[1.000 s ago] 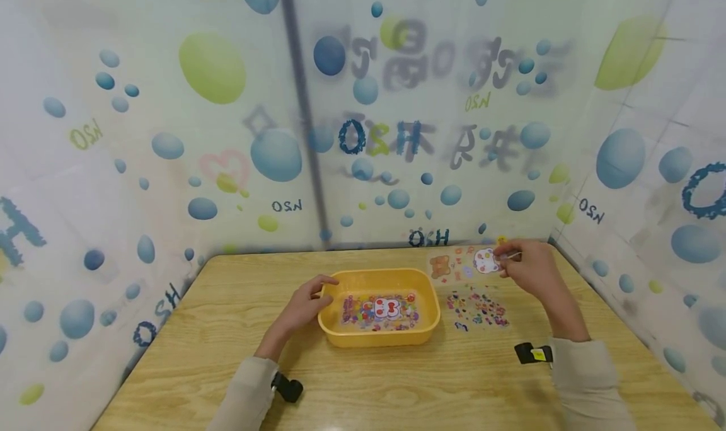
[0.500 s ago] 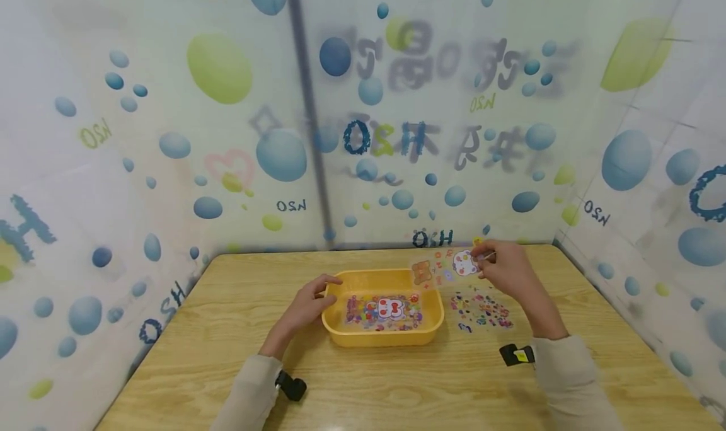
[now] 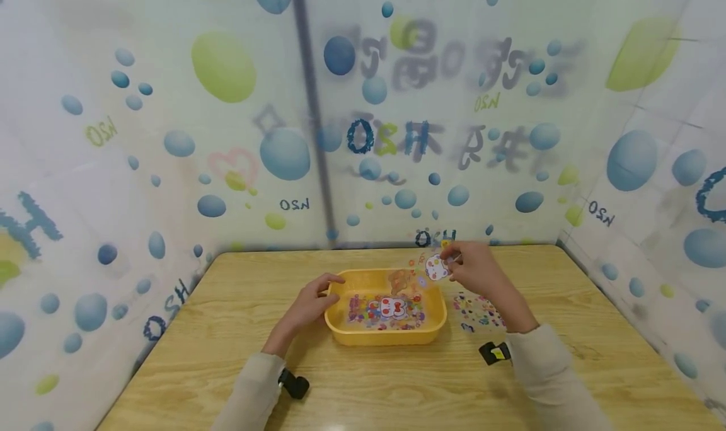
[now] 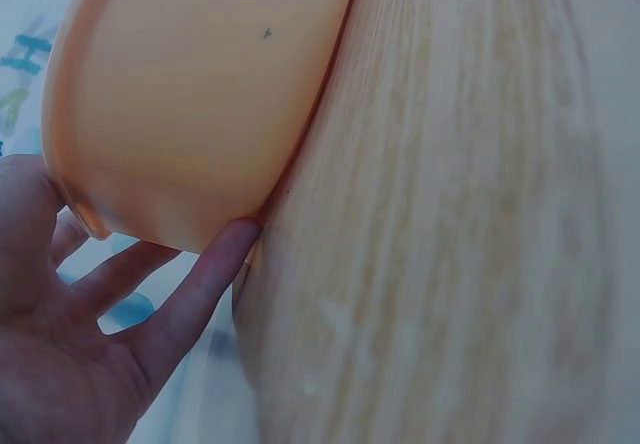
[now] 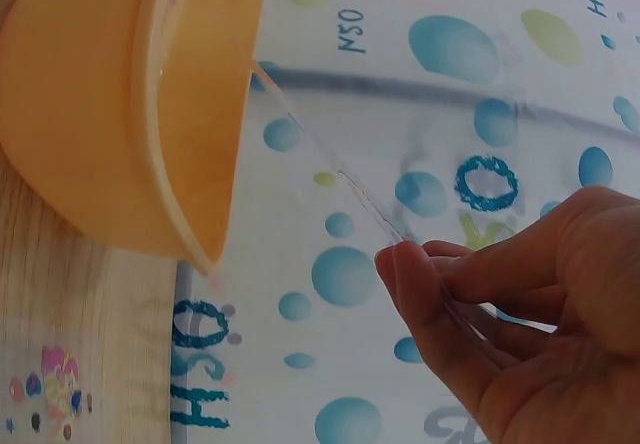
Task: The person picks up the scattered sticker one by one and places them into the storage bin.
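My left hand (image 3: 309, 302) holds the left end of a yellow plastic basin (image 3: 386, 339); in the left wrist view, fingers reach along its outer wall and rim. Inside the basin lies a clear sticker sheet (image 3: 391, 309) with a white rabbit-like figure amid colourful bits. Pinched between thumb and fingers of my right hand (image 3: 476, 270) is another clear sticker sheet (image 3: 435, 267), with a brown bear and a white animal face. It overlaps the basin's back right corner in the head view. The right wrist view shows this held sheet (image 5: 340, 174) nearly edge-on, tilted toward the basin.
A clear sheet with small colourful stickers (image 3: 479, 310) lies on the wooden table (image 3: 363, 387) right of the basin, partly behind my right forearm. Patterned curtains (image 3: 386, 103) with blue and green dots enclose the back and sides.
My right hand has carried the bear sticker sheet leftward from the table's back right to over the basin's right side. My left hand stays at the basin, and the head view has shifted slightly.
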The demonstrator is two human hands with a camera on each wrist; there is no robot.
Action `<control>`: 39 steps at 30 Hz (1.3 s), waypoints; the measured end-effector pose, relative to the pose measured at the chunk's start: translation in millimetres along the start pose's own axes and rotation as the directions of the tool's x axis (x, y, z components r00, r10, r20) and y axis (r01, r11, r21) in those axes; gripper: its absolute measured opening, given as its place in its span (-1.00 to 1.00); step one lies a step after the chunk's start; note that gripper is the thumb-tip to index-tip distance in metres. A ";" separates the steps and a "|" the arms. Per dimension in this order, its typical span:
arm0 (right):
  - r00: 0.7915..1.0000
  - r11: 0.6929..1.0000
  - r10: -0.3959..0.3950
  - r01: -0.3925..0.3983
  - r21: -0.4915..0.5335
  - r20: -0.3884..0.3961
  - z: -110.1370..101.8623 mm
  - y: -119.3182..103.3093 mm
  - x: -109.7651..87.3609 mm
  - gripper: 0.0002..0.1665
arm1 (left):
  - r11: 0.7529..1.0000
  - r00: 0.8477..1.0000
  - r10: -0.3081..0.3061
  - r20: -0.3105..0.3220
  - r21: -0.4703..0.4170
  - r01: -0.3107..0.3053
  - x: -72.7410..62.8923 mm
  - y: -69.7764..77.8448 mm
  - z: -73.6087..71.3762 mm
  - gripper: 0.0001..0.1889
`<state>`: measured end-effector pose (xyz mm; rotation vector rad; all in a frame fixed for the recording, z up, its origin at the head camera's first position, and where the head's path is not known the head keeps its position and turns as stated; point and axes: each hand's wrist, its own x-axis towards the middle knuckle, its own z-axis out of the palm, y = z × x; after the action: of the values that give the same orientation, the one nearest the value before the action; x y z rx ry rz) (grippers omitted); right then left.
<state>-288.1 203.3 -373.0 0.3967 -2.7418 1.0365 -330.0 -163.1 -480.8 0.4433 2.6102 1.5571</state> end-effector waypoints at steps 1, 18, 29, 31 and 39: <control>1.000 1.000 -0.008 0.008 0.001 0.004 1.7 -1.7 1.4 -0.77 | 1.000 1.000 0.005 0.001 0.001 -0.005 0.5 0.2 0.2 -0.65; 0.987 0.991 -0.087 0.100 -0.091 0.138 35.4 -48.6 26.9 -0.73 | 1.000 1.000 0.019 0.008 -0.009 -0.018 1.9 1.7 -0.1 -0.65; 0.973 0.997 -0.063 0.071 -0.030 0.221 57.1 -55.2 40.4 -0.69 | 0.999 1.000 0.019 0.025 -0.036 -0.018 -5.2 10.7 -0.1 -0.63; 0.969 0.998 -0.055 0.063 -0.027 0.240 60.0 -55.5 41.8 -0.69 | 0.999 0.999 0.022 0.034 -0.039 -0.021 -7.9 16.1 -1.7 -0.63; 0.968 0.998 0.005 0.010 -0.057 0.251 69.9 -53.2 47.4 -0.69 | 0.998 0.999 0.035 0.034 -0.044 -0.033 -6.8 13.4 -1.2 -0.63</control>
<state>-321.9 109.5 -379.3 0.5575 -2.9836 0.9636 -320.9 -160.1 -469.0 0.5089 2.5515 1.5976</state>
